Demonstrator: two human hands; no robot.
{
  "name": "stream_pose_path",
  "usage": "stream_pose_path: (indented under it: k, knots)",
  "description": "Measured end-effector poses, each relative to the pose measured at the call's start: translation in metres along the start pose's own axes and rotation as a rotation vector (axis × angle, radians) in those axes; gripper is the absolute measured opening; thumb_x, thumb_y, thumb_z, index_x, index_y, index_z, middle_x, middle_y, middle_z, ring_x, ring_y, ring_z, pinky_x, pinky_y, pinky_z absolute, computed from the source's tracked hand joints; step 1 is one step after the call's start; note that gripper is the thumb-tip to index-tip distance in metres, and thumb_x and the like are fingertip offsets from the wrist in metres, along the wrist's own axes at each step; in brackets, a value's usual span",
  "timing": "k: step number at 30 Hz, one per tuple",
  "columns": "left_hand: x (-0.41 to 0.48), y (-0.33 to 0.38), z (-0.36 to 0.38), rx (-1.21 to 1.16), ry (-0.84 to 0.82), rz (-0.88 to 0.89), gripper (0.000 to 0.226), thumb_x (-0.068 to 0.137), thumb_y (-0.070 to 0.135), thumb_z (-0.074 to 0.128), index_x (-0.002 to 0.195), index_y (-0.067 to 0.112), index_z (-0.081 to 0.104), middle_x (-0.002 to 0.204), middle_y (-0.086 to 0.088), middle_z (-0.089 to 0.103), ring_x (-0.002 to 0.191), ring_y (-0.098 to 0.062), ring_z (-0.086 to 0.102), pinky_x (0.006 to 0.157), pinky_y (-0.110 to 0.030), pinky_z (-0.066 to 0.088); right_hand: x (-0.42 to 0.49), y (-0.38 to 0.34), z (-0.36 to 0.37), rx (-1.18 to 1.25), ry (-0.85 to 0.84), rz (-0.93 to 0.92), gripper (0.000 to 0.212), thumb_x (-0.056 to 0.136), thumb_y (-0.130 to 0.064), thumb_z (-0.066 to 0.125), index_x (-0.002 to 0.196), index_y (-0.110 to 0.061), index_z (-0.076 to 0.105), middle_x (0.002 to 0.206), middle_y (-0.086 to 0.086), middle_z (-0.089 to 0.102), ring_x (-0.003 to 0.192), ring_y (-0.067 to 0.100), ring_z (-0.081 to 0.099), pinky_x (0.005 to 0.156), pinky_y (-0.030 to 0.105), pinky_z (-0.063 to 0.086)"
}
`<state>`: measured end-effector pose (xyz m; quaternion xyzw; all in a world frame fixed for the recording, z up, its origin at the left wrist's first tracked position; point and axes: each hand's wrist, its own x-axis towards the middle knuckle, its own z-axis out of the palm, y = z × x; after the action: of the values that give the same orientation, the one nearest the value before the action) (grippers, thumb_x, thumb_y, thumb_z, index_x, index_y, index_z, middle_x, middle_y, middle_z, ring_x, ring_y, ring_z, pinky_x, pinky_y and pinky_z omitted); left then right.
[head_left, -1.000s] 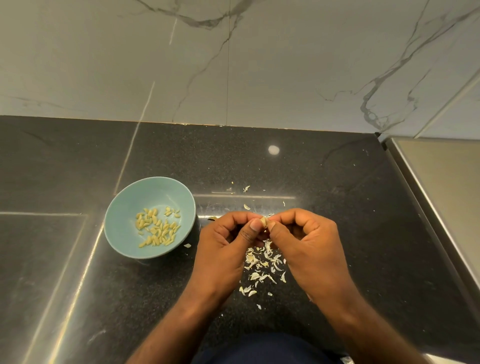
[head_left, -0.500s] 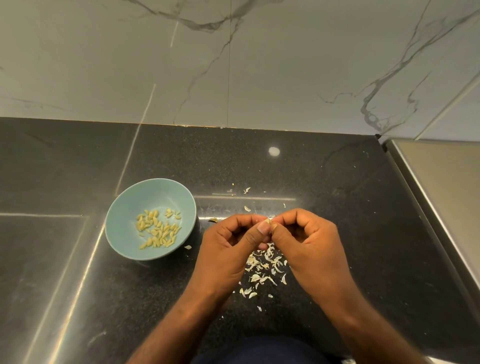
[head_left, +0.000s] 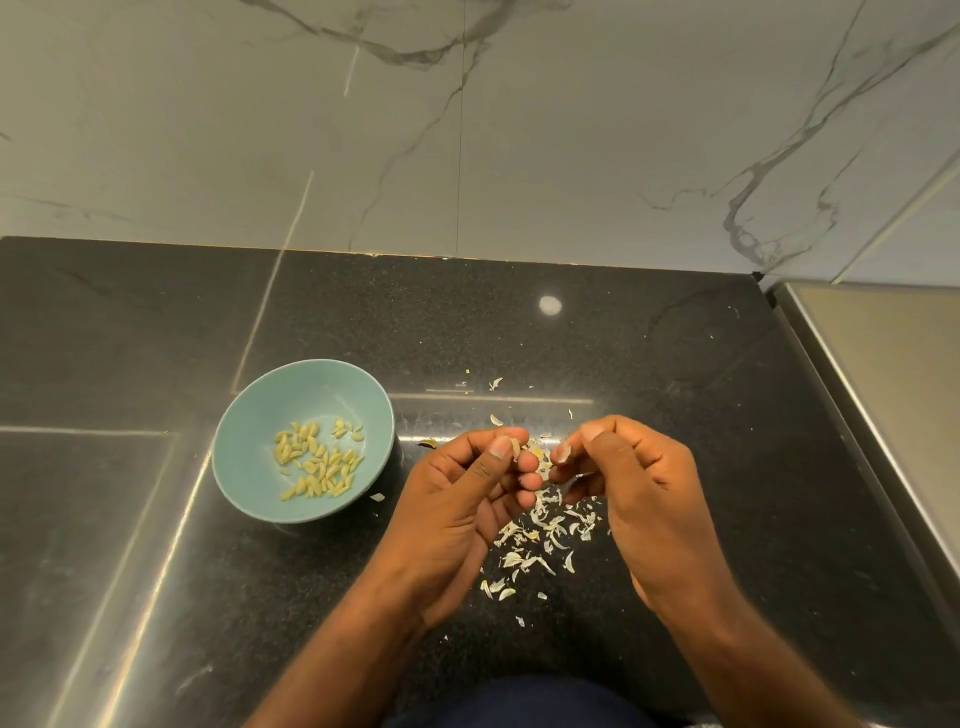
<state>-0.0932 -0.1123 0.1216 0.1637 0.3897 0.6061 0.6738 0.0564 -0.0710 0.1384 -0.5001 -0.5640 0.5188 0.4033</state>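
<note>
Pinches seed (head_left: 515, 449) between thumb and forefinger of left hand (head_left: 467, 499); holds right hand (head_left: 641, 493) just right of it, fingertips pressed together. For the drop, bowl (head_left: 306, 387) to the left, nearest the left hand.

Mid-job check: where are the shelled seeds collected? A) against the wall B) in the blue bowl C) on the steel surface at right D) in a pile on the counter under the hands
B: the seeds lie in the bowl, left of the left hand, which pinches one more seed; husks, not seeds, litter the counter.
</note>
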Motion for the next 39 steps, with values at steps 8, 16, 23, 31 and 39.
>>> stream_pose_path:
  k: [8, 16, 23, 31, 39]
  knots:
    - [-0.001, -0.004, -0.007, 0.16, 0.058, 0.08, 0.029, 0.081, 0.007, 0.066, 0.108, -0.001, 0.072, 0.089, -0.017, 0.073, 0.077, -0.02, 0.068, 0.071, -0.024, 0.057, 0.001, 0.002, -0.008, -0.387, -0.082, -0.021, 0.019, 0.087, -0.029, 0.073, 0.104, -0.035, 0.067, 0.094, -0.018, 0.069, 0.094, -0.003, 0.064, 0.083, 0.021, 0.054]
    - [-0.008, -0.003, -0.002, 0.707, 0.081, 0.3, 0.031, 0.086, 0.012, 0.072, 0.116, 0.021, 0.066, 0.091, 0.005, 0.077, 0.086, -0.01, 0.073, 0.075, -0.021, 0.057, 0.001, 0.001, -0.002, -0.238, -0.182, -0.075, 0.011, 0.086, -0.017, 0.074, 0.095, -0.023, 0.076, 0.088, -0.008, 0.076, 0.086, 0.009, 0.073, 0.079, 0.029, 0.06]
    - [-0.009, -0.004, -0.001, 0.859, 0.072, 0.409, 0.005, 0.089, 0.022, 0.071, 0.091, 0.024, 0.075, 0.079, 0.009, 0.075, 0.076, -0.008, 0.071, 0.07, -0.02, 0.056, -0.002, 0.004, 0.002, 0.064, -0.13, 0.062, 0.017, 0.075, -0.025, 0.075, 0.09, -0.017, 0.079, 0.078, 0.01, 0.074, 0.072, 0.022, 0.068, 0.068, 0.033, 0.056]
    - [-0.008, -0.005, -0.003, 0.915, 0.116, 0.49, 0.012, 0.081, 0.031, 0.072, 0.077, 0.02, 0.07, 0.07, 0.009, 0.069, 0.063, -0.008, 0.065, 0.058, -0.018, 0.052, -0.004, 0.004, 0.009, 0.278, -0.161, 0.204, 0.018, 0.076, -0.016, 0.072, 0.091, -0.008, 0.079, 0.082, 0.015, 0.074, 0.07, 0.018, 0.067, 0.061, 0.025, 0.056]
    - [-0.007, -0.006, -0.01, 0.931, 0.132, 0.469, 0.008, 0.085, 0.021, 0.072, 0.079, 0.024, 0.068, 0.073, 0.009, 0.069, 0.067, -0.008, 0.066, 0.061, -0.018, 0.052, 0.0, 0.008, 0.011, 0.319, -0.194, 0.255, 0.026, 0.076, -0.017, 0.069, 0.098, -0.003, 0.074, 0.082, 0.012, 0.074, 0.072, 0.018, 0.067, 0.063, 0.024, 0.056]
